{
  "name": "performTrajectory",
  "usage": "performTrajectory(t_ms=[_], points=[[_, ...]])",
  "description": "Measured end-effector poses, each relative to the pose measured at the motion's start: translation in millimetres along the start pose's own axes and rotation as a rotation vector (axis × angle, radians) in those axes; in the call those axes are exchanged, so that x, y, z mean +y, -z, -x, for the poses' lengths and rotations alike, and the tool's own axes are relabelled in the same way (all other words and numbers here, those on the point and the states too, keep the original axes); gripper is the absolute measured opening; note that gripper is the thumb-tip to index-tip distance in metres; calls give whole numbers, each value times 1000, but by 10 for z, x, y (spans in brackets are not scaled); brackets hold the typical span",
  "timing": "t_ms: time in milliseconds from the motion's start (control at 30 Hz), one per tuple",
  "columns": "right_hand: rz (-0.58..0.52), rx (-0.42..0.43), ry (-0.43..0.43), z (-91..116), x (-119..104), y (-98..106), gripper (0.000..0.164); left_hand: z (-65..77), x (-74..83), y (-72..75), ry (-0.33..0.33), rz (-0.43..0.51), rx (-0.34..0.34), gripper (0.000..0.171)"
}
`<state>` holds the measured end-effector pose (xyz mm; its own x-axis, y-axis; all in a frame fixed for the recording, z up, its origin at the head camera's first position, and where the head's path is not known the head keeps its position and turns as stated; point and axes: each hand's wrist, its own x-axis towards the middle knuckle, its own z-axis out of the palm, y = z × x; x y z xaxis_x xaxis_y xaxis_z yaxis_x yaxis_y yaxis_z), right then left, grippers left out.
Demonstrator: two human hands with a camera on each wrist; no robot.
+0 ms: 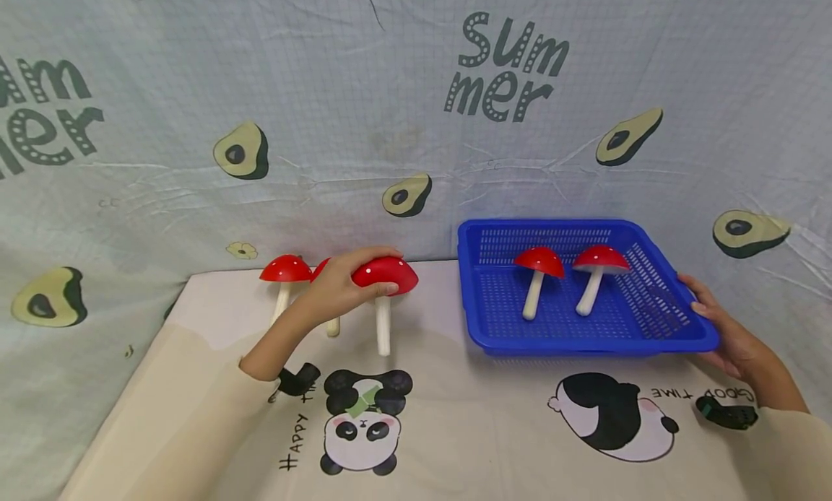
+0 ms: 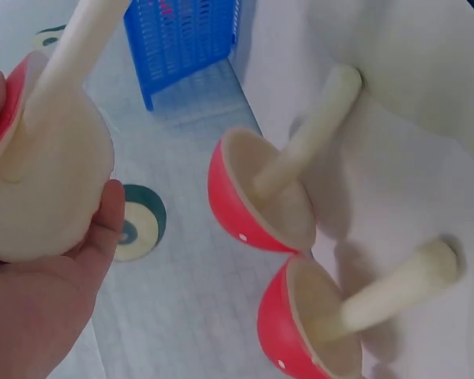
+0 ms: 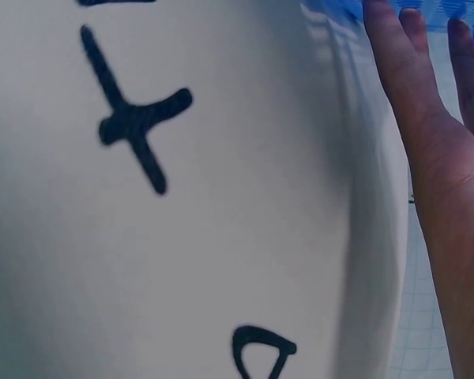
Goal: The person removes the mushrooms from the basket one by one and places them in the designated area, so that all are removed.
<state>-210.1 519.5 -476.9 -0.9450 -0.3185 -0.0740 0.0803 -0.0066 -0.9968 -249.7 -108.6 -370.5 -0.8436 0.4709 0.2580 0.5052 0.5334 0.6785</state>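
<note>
My left hand [image 1: 347, 281] grips a toy mushroom by its white-spotted red cap [image 1: 396, 273], thumb in front and fingers behind. Its pale stem [image 1: 383, 328] points down in the head view. Left of it stand two more mushrooms, one with its cap [image 1: 286, 268] in plain sight and one partly hidden behind my hand; the left wrist view shows both, a nearer mushroom [image 2: 308, 316] and a farther mushroom [image 2: 257, 193]. At the right, my right hand [image 1: 731, 338] touches the side of a blue basket [image 1: 559, 342] with fairly straight fingers. Two mushrooms [image 1: 539, 263] [image 1: 599, 259] lie inside the basket.
A pale cloth with printed pandas [image 1: 361, 439] covers the table. Behind it hangs a light curtain [image 1: 325, 125] with avocado prints and lettering, close to the table's back edge and the basket's far side.
</note>
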Motion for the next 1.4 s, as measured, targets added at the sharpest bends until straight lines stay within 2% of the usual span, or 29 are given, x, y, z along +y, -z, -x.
performTrajectory(t_ms=[267,633,1067,1400], points=[[-68,-49,4,-8,-12,5,49,187,-92,151,26,-67,-4,51],[-57,-15,-11,18,-24,-15,51,333,-123,288,100,-84,-8,53],[12,25,-8,5,-38,-52,55,531,-148,481,145,-116,-1,53],[17,15,0,27,-41,-54,53,689,-167,609,223,-122,9,55]])
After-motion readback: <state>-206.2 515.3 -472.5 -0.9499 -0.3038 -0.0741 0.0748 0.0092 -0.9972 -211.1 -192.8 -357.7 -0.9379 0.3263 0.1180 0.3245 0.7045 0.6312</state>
